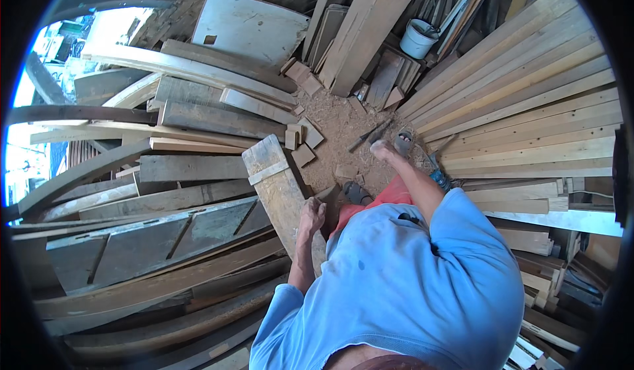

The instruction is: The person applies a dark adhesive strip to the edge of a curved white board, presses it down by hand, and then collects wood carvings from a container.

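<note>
My left hand (313, 214) is closed in a fist over the edge of a worn wooden bench plank (276, 195) with a cross batten. A wood block (327, 201) stands right beside this hand; whether the fingers grip it is hidden. Farther forward, my right hand (381, 149) is curled closed near my right foot, and I cannot make out anything inside it. Just beyond it a dark, long-handled tool (368, 136) appears against the sawdust-covered floor. From this view I cannot tell whether hand and tool touch.
Small wood offcuts (304, 153) lie on the sawdust floor (333, 122). Long boards (198, 119) pile up at left, and stacked planks (528, 73) fan out at right. A white bucket (417, 39) stands at the back. My sandalled feet (356, 193) are between them.
</note>
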### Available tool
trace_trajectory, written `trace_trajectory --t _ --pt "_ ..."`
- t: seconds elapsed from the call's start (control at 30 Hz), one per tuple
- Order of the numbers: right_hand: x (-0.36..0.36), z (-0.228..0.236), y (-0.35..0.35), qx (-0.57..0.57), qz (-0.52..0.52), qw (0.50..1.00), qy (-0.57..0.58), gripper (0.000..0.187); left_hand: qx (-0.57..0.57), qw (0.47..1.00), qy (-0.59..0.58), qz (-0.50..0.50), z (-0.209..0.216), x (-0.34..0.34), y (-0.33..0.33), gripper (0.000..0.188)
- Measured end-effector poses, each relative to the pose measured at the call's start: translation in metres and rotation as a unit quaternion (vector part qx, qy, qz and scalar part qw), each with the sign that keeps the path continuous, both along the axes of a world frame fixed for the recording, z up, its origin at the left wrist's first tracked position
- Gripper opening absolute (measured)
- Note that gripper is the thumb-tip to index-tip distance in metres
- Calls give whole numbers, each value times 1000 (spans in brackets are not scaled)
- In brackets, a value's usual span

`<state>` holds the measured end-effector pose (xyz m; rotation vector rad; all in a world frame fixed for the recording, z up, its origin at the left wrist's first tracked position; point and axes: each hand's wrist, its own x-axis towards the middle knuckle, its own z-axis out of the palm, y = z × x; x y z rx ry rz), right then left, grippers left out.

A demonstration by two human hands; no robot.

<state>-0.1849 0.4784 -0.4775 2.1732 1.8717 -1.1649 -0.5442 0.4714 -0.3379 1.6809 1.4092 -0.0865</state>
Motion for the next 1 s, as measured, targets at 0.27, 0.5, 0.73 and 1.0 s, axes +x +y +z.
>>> trace_trajectory --t 0.27,0.5,0.73,1.0 --pt "7 -29 -93 -37 -530 807 258 21 60 987 135 64 -62 -94 -36 66" --pt "67 -59 -165 37 75 972 -218 12 -94 968 233 23 -87 -116 -56 107" --pt "18 -32 -176 -16 183 965 -185 24 -99 962 252 40 -94 -106 -56 111" --pt "-23 -26 -146 -23 -8 995 -93 26 -51 975 217 -5 -105 -126 -65 113"
